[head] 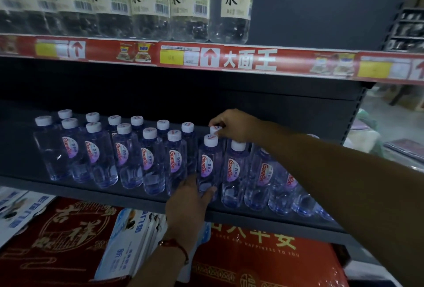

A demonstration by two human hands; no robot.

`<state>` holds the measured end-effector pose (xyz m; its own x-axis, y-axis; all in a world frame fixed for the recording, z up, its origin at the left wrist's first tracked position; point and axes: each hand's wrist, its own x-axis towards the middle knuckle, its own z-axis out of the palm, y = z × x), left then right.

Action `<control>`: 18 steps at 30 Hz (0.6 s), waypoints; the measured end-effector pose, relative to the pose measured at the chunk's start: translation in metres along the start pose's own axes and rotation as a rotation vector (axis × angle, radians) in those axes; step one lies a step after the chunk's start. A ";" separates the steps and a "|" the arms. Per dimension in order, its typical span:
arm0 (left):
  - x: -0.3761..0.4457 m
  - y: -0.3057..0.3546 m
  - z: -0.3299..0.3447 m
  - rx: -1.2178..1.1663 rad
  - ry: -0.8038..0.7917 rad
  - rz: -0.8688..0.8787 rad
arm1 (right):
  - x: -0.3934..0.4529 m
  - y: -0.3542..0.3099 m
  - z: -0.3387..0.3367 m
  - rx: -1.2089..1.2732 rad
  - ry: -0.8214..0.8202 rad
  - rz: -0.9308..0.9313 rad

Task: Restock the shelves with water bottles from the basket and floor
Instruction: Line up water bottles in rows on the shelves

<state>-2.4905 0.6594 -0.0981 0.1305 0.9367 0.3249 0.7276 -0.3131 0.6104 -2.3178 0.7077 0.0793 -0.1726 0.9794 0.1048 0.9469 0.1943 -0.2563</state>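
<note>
Several small clear water bottles (pixel 151 165) with white caps and pink-purple labels stand in rows on the dark middle shelf (pixel 68 187). My left hand (pixel 190 201) grips the lower body of a front-row bottle (pixel 207 165) at the shelf's front edge. My right hand (pixel 231 126) reaches over from the right and pinches the white cap of a bottle (pixel 215 129) standing just behind that one. More bottles (pixel 259 176) stand to the right under my right forearm.
The upper shelf holds tall bottles (pixel 190 2) with leaf-print labels above a red price strip (pixel 250 60). Below the middle shelf lie red boxes (pixel 68 240) and blue-white cartons (pixel 128 240). The back of the middle shelf is dark. The shelf's right end post (pixel 358 112) borders an aisle.
</note>
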 end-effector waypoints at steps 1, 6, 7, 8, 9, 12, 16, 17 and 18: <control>-0.001 0.001 0.001 0.003 0.000 0.004 | -0.001 0.000 0.001 -0.002 0.001 0.007; 0.000 -0.002 0.004 -0.010 -0.015 0.017 | -0.007 -0.008 -0.002 0.030 0.002 0.069; 0.001 -0.003 0.003 -0.003 -0.019 0.020 | -0.009 -0.010 -0.004 0.035 -0.003 0.086; 0.001 -0.004 0.003 0.003 -0.024 0.027 | -0.011 -0.012 -0.006 0.040 -0.006 0.100; 0.001 -0.005 0.001 0.010 -0.030 0.040 | -0.014 -0.015 -0.009 0.041 -0.005 0.103; -0.006 -0.011 -0.007 0.054 -0.030 0.101 | -0.027 -0.023 -0.014 0.030 0.017 0.079; -0.014 -0.024 -0.023 0.114 0.052 0.183 | -0.052 -0.030 -0.003 0.018 0.056 -0.024; -0.014 -0.027 -0.027 0.125 0.090 0.208 | -0.057 -0.029 0.004 0.008 0.043 -0.043; -0.013 -0.030 -0.029 0.130 0.130 0.227 | -0.061 -0.026 0.011 -0.006 0.034 -0.058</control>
<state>-2.5341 0.6521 -0.0996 0.2185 0.8145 0.5374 0.7709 -0.4818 0.4167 -2.3349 0.6440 0.0693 -0.2182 0.9640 0.1517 0.9371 0.2503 -0.2432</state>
